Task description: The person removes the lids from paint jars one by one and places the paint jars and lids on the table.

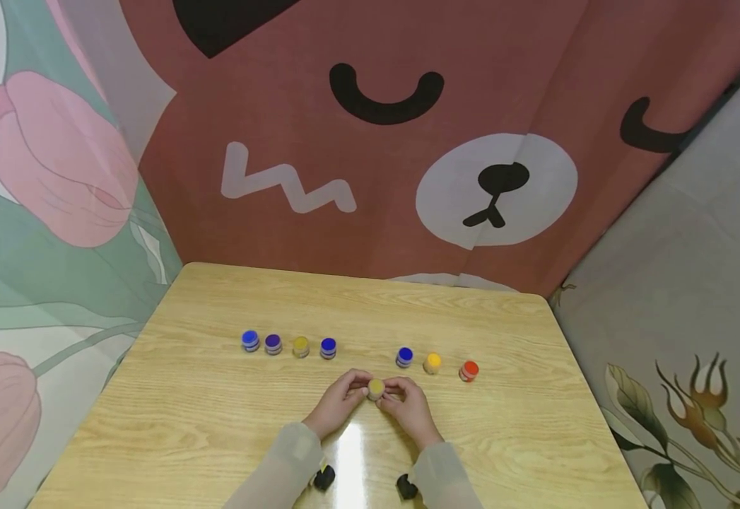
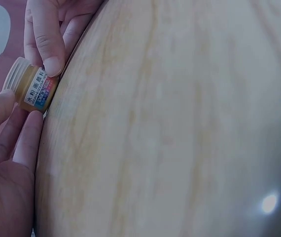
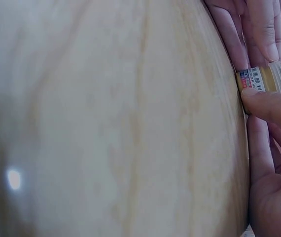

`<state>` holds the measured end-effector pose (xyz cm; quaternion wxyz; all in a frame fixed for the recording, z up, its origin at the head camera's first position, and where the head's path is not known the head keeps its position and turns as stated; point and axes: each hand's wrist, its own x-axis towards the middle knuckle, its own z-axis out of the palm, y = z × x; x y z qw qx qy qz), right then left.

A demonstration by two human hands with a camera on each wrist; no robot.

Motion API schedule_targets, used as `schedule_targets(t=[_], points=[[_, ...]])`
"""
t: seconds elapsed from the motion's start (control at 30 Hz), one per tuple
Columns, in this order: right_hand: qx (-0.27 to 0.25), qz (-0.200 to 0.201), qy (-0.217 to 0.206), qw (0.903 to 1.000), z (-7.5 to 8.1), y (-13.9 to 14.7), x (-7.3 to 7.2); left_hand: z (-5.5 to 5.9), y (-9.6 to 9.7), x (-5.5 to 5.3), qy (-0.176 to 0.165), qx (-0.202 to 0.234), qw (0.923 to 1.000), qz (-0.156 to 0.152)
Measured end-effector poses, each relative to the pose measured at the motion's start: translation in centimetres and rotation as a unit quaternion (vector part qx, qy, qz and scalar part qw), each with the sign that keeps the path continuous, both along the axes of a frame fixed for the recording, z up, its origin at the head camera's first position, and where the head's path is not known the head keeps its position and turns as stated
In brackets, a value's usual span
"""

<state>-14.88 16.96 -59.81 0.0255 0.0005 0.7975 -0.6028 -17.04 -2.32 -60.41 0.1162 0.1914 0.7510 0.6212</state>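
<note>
A small paint jar point(image 1: 376, 389) with dark yellow paint and a clear ribbed lid stands on the table, between both hands. My left hand point(image 1: 339, 403) holds it from the left, its thumb at the lid in the left wrist view. From the right, my right hand point(image 1: 410, 408) pinches the same jar low down, with the thumb on the printed label point(image 3: 253, 79). The fingers of both hands reach round behind the jar and are partly hidden by it.
Beyond the hands, on the left, stand a blue jar point(image 1: 251, 341), a purple jar point(image 1: 273, 344), a dark yellow jar point(image 1: 301, 347) and another blue jar point(image 1: 328, 348). Farther right are a blue jar point(image 1: 404, 357), an orange-yellow jar point(image 1: 432, 363) and a red jar point(image 1: 469, 371).
</note>
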Motion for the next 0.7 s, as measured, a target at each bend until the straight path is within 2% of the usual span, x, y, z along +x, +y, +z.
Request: schedule_targets(t=[0.13,0.37,0.7], points=[[-0.009,0.002,-0.001,1.0,-0.28,0.12,-0.03,-0.2,-0.01,-0.19,0.003,-0.002,1.0,-0.005],[-0.006,0.0,0.002,1.0,-0.34,0.05,-0.07,-0.25,-0.17,-0.12,0.051,-0.048,0.9975,-0.005],[0.006,0.003,-0.001,1.0,0.37,-0.12,0.06,-0.28,-0.08,-0.26,0.0,-0.01,0.9999,-0.007]])
